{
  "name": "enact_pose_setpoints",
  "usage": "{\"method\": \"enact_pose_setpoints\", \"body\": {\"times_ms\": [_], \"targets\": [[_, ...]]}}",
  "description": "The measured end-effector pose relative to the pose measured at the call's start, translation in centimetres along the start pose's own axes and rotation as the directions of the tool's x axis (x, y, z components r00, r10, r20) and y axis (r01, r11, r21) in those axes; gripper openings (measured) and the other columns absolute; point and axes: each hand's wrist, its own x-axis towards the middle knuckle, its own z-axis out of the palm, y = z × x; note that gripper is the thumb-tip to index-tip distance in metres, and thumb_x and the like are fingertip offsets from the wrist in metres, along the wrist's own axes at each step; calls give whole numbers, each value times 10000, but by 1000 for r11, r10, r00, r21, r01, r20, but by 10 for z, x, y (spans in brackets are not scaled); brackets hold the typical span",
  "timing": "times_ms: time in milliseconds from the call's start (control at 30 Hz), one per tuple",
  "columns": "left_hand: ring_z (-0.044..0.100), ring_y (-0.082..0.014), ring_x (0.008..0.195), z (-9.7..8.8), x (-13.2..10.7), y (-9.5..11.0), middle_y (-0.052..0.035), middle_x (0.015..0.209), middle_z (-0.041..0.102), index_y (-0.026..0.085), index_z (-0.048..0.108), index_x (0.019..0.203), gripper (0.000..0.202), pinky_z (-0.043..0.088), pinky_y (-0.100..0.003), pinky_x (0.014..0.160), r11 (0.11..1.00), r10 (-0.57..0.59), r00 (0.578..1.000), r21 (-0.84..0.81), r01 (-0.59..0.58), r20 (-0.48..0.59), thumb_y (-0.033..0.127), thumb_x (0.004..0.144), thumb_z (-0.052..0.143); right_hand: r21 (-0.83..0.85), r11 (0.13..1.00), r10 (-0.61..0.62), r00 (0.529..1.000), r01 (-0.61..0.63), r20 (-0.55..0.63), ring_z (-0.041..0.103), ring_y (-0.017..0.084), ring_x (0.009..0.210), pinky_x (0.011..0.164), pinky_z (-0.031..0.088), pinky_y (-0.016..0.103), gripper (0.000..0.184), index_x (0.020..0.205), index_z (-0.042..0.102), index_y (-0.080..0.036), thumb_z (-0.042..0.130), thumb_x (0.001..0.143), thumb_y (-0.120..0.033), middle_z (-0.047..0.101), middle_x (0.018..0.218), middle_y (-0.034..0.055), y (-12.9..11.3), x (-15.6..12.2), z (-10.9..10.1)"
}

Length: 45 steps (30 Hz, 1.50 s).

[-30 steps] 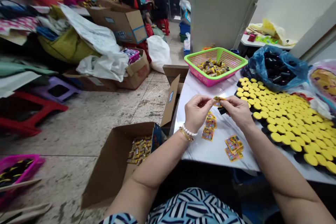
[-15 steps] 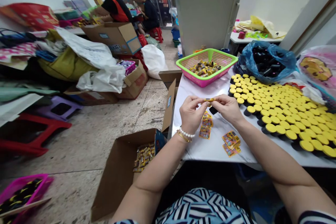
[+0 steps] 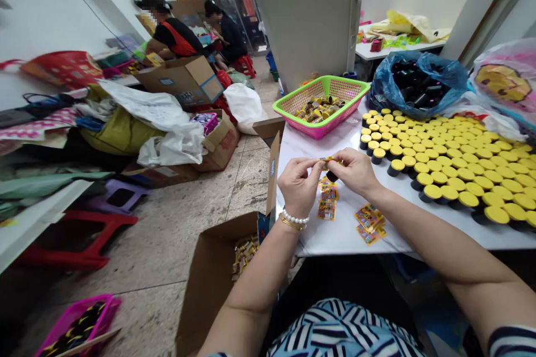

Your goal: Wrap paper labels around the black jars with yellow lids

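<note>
My left hand (image 3: 298,183) and my right hand (image 3: 355,170) meet over the near left part of the white table (image 3: 335,234). Together their fingertips pinch a small black jar with a yellow sticker (image 3: 329,164) around it. Under the hands lie loose colourful stickers (image 3: 327,201), and a second small pile of stickers (image 3: 369,223) sits closer to me. To the right stand many rows of black jars with yellow lids (image 3: 452,167).
A green and pink basket (image 3: 322,103) with labelled jars stands at the table's far left. A blue bag of black jars (image 3: 419,86) lies behind the rows. An open cardboard box (image 3: 226,268) sits on the floor left of me. Two people (image 3: 196,33) work further back among boxes.
The camera has tilted up and swung, so the table sits lower right in view. Both hands stay together on the small jar, turning it slightly.
</note>
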Motion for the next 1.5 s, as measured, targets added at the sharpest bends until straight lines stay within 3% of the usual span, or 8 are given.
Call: {"method": "enact_pose_setpoints", "body": {"times_ms": [133,300,500,633,767,1133,1400,1500], "targets": [[533,-103,555,0,3,-3,-22,731,714,190,797,874,260,412,-253,533,915,-301,941,-232,331,154,445,828,815,62,998,15,997,-20,75,606,161,741,707,436,298,200,725,761,-208,708,854,-352,684,757,20,4,3,-2],[359,-24,458,2,13,-11,12,661,633,148,765,893,356,206,-204,427,559,-487,691,-417,716,534,425,714,900,366,900,146,955,-237,260,585,130,641,629,455,276,328,805,796,-173,767,819,-499,724,733,25,6,9,-3],[403,-7,488,2,25,-28,-17,783,693,145,734,839,349,186,-168,390,269,-592,540,-485,832,598,356,652,938,494,745,198,856,-448,478,627,108,674,661,526,263,400,1085,804,-171,834,749,-386,778,902,50,5,14,-16],[372,5,459,1,32,-32,-31,784,695,129,684,816,242,160,-129,348,44,-608,405,-481,876,682,235,743,889,585,701,198,899,-408,390,706,153,774,771,606,331,403,1096,770,-190,846,712,-286,774,980,45,2,21,-28],[370,13,430,1,33,-28,-7,727,642,117,658,835,162,177,-95,331,-85,-566,338,-460,884,752,170,842,811,590,743,174,943,-315,285,727,161,776,790,628,349,381,1064,731,-203,847,712,-294,762,973,22,4,23,-26],[477,-17,421,3,33,-20,-26,679,644,107,610,799,213,247,-114,326,-88,-613,342,-492,866,713,125,1008,577,140,983,-132,987,119,92,715,220,1014,972,634,415,290,1049,739,-248,748,767,-181,709,1084,41,5,9,-17],[565,-38,501,3,31,-19,-25,696,674,92,660,805,143,322,-129,377,83,-613,464,-531,843,640,157,918,719,436,855,125,926,-283,355,753,191,879,757,701,403,236,966,682,-204,780,819,-361,727,1172,59,6,14,-18],[579,-46,531,3,29,-24,-27,722,688,93,685,821,189,332,-136,390,153,-584,499,-517,842,640,219,820,826,374,913,39,948,-162,316,760,217,982,863,680,402,271,1065,689,-209,769,830,-318,764,1085,58,7,14,-18]]}}
